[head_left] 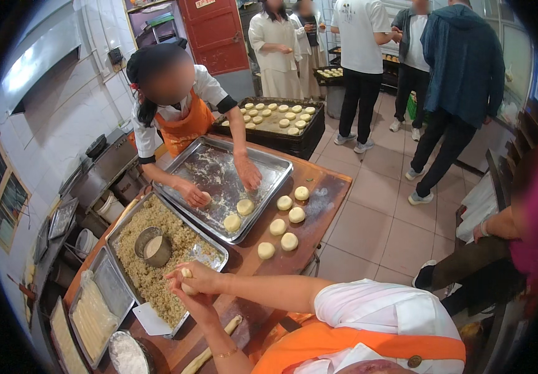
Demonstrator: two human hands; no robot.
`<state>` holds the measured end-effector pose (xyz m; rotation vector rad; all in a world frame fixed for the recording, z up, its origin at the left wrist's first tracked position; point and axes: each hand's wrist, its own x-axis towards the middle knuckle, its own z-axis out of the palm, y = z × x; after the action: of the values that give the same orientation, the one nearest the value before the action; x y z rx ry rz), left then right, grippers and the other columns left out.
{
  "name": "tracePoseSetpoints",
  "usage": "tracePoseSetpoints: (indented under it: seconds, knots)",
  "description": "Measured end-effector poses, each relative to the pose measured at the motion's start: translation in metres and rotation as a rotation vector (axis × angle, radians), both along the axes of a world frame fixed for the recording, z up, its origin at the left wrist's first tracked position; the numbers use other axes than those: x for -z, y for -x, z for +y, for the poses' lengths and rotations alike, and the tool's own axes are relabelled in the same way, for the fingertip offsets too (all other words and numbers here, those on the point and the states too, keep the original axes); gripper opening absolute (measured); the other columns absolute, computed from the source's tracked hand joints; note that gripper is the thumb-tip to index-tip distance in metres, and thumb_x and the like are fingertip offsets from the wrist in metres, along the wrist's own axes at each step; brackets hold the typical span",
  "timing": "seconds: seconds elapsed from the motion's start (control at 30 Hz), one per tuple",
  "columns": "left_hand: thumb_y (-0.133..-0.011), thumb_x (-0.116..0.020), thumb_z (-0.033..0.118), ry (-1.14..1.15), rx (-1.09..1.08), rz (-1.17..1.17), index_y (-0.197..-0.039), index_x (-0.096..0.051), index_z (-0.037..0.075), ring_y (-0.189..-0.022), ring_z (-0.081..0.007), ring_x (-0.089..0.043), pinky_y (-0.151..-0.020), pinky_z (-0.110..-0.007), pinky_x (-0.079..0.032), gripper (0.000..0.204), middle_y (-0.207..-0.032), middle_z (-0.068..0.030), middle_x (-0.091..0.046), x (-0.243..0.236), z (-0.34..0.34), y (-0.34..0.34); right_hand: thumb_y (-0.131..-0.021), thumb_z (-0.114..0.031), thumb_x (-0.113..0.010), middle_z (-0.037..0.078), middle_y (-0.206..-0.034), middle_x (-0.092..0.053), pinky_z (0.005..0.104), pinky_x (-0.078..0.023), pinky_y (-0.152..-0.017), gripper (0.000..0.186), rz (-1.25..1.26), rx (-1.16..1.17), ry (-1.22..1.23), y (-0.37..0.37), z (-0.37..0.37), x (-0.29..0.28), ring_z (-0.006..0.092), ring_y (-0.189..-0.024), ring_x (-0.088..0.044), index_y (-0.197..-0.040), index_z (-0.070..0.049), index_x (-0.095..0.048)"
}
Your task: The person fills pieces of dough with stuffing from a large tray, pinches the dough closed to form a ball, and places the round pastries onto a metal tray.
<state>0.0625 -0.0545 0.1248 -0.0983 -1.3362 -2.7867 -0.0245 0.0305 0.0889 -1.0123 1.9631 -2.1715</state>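
My right hand [204, 280] and my left hand [189, 300] are closed together around a pale lump of dough [187, 274], over the near right side of a steel tray [218, 257] of crumbly tan filling [135, 227]. A steel cylinder [162, 254] with pale contents stands in the filling. A white flat scraper [152, 319] lies at that tray's near corner. A pale dough roll [216, 343] lies on the wooden table [250, 324] below my hands. Several round pale pastries [266, 250] sit on the table to the right.
A co-worker's hands [247, 173] work over a floury steel tray [225, 174] with pastries. Trays of dough strips [94, 308] and a flour bowl [129, 355] are at lower left. Stacked pastry trays [294, 146] stand behind. People [443, 93] stand at back; a seated person [531, 243] is at right.
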Motion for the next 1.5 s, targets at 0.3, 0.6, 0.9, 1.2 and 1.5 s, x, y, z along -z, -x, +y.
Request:
tracePoseSetpoints:
  seconds: [0.3,0.6,0.9,1.2,1.5]
  knots:
    - [-0.101,-0.038,0.061,0.133,-0.012,0.067,-0.142,-0.037,0.014,-0.1,-0.0112,-0.055,-0.075,-0.024,-0.046,0.063,-0.122,-0.0015,-0.053,0.052,-0.034,0.019,-0.101,-0.055,-0.045,0.013,-0.123,-0.068,0.0405,-0.032,-0.115,0.063,0.015,0.022,0.038,-0.027,-0.012,-0.019,0.025,-0.127,-0.055,-0.127,-0.001,-0.062]
    - [-0.1,-0.042,0.063,0.127,0.016,0.059,-0.135,-0.045,0.016,-0.073,-0.005,-0.047,-0.058,-0.019,-0.035,0.059,-0.101,0.0025,-0.056,0.07,-0.047,0.019,-0.1,-0.055,-0.046,0.015,-0.13,-0.064,0.0429,-0.036,-0.113,0.062,-0.067,-0.072,0.221,-0.039,-0.017,-0.023,0.0256,-0.134,-0.048,-0.13,-0.003,-0.062]
    - [-0.101,-0.039,0.062,0.317,0.205,0.159,-0.145,-0.034,0.01,-0.084,-0.0086,-0.052,-0.064,-0.022,-0.038,0.068,-0.114,-0.0023,-0.055,0.083,-0.066,0.02,-0.102,-0.053,-0.044,0.019,-0.118,-0.068,0.0427,-0.035,-0.114,0.061,-0.032,0.154,0.218,-0.043,-0.023,-0.021,0.0287,-0.137,-0.045,-0.089,0.0,-0.073]
    - [-0.101,-0.044,0.058,0.397,0.032,0.136,-0.146,-0.033,0.008,-0.085,-0.0097,-0.056,-0.061,-0.022,-0.043,0.068,-0.111,-0.0053,-0.055,0.063,-0.051,0.002,-0.103,-0.051,-0.045,0.015,-0.118,-0.069,0.0385,-0.036,-0.112,0.059,-0.131,0.135,0.261,-0.058,-0.016,-0.041,0.025,-0.131,-0.05,-0.097,0.0,-0.075]
    - [-0.102,-0.043,0.056,0.229,0.01,0.128,-0.144,-0.04,0.012,-0.093,-0.0107,-0.059,-0.074,-0.025,-0.047,0.061,-0.112,-0.002,-0.058,0.052,-0.039,-0.001,-0.101,-0.051,-0.05,0.013,-0.114,-0.068,0.0385,-0.047,-0.098,0.052,-0.107,0.129,0.148,-0.045,-0.02,-0.032,0.0242,-0.118,-0.06,-0.092,-0.004,-0.071]
